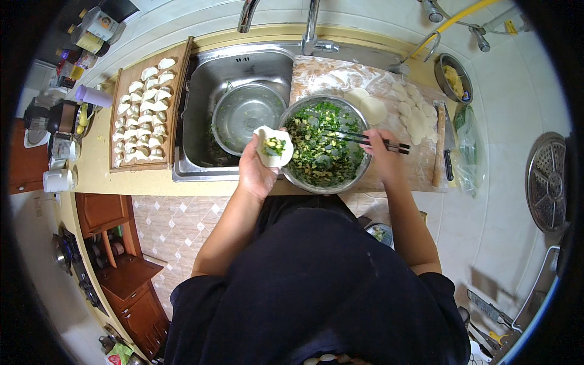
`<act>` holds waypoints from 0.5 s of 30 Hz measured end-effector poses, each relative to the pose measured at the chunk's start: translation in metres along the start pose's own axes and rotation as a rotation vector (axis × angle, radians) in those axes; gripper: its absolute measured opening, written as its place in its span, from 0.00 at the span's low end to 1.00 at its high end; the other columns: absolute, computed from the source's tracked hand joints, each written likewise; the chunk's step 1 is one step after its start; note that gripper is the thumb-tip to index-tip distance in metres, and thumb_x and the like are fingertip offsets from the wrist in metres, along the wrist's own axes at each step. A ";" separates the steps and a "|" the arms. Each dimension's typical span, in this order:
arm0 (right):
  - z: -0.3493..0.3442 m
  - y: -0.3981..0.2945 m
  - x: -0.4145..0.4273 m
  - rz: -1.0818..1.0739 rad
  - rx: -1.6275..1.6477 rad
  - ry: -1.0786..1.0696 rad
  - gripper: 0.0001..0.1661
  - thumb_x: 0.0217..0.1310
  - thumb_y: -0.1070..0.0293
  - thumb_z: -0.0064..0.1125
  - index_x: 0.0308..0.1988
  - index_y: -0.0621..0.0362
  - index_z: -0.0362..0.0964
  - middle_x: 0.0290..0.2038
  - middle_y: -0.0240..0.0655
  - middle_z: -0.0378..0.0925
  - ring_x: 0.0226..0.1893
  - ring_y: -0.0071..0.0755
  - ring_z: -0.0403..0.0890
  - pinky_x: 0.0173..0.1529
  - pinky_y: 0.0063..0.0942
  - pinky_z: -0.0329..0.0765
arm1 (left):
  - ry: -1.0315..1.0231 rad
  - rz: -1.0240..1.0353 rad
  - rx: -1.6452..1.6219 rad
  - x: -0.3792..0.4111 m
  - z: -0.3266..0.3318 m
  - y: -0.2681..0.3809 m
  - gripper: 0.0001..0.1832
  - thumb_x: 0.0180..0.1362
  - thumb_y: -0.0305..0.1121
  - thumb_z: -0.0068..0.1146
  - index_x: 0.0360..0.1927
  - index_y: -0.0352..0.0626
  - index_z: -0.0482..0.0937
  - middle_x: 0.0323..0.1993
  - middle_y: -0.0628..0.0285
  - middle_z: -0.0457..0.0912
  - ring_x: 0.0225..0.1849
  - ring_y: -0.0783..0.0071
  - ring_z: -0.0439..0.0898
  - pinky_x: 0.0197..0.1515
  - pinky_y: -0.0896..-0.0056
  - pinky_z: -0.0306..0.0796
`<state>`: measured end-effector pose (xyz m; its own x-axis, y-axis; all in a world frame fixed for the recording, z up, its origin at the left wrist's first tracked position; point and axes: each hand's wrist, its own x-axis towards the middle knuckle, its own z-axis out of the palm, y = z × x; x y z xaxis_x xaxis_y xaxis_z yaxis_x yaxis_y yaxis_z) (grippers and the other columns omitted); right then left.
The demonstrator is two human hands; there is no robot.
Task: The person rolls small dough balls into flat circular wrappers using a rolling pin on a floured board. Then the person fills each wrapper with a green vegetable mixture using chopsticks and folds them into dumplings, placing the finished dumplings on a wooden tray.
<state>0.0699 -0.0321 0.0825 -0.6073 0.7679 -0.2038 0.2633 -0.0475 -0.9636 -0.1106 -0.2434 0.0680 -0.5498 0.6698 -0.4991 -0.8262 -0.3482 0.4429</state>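
Note:
On the fingers of my left hand (256, 172) lies a round dumpling wrapper (276, 160), with a small heap of green and yellow filling (273, 147) at its middle. My right hand (382, 147) grips a pair of dark chopsticks (396, 145), whose tips reach into the chopped filling. That filling, green leaves with yellow bits, fills a steel bowl (365, 169) standing between my hands. Behind the bowl, round wrappers (373, 111) lie on a floured wooden board (315, 75). Smaller flattened dough pieces (417, 123) cluster farther right, some overlapping.
A steel sink (200, 118) holding a metal basin (248, 114) lies left of the bowl. Beyond it, a wooden tray (168, 137) bears rows of folded dumplings (147, 106). A rolling pin (439, 146) and a knife (449, 159) rest along the board's right edge. A faucet (310, 32) rises behind.

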 end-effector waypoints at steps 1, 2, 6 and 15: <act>0.005 0.003 0.004 0.008 -0.064 -0.015 0.20 0.69 0.57 0.52 0.42 0.66 0.76 0.36 0.39 0.81 0.36 0.32 0.84 0.40 0.24 0.80 | 0.023 0.003 -0.009 0.000 -0.002 0.003 0.24 0.70 0.47 0.38 0.61 0.41 0.64 0.58 0.49 0.74 0.58 0.60 0.75 0.60 0.58 0.71; 0.009 0.005 0.008 0.017 -0.129 -0.030 0.20 0.68 0.58 0.53 0.42 0.66 0.76 0.36 0.40 0.81 0.36 0.32 0.84 0.40 0.24 0.80 | 0.039 0.016 -0.014 0.001 -0.003 0.003 0.25 0.70 0.47 0.37 0.61 0.40 0.65 0.58 0.49 0.74 0.58 0.57 0.75 0.60 0.57 0.71; 0.035 0.009 0.016 0.122 0.021 -0.027 0.20 0.68 0.58 0.54 0.39 0.67 0.77 0.33 0.40 0.81 0.33 0.32 0.84 0.38 0.25 0.81 | 0.043 0.039 -0.054 0.002 -0.009 0.005 0.25 0.70 0.47 0.37 0.60 0.39 0.65 0.58 0.48 0.73 0.58 0.52 0.74 0.61 0.54 0.71; 0.025 0.023 0.019 0.326 0.393 0.009 0.25 0.67 0.49 0.53 0.43 0.63 0.73 0.39 0.39 0.78 0.43 0.38 0.83 0.47 0.24 0.77 | 0.083 0.036 -0.055 -0.002 -0.010 0.004 0.24 0.70 0.47 0.35 0.60 0.40 0.66 0.57 0.49 0.75 0.58 0.53 0.75 0.60 0.54 0.71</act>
<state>0.0452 -0.0347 0.0519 -0.5336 0.6787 -0.5046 0.1353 -0.5204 -0.8431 -0.1137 -0.2522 0.0635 -0.5853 0.6007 -0.5446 -0.8102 -0.4076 0.4212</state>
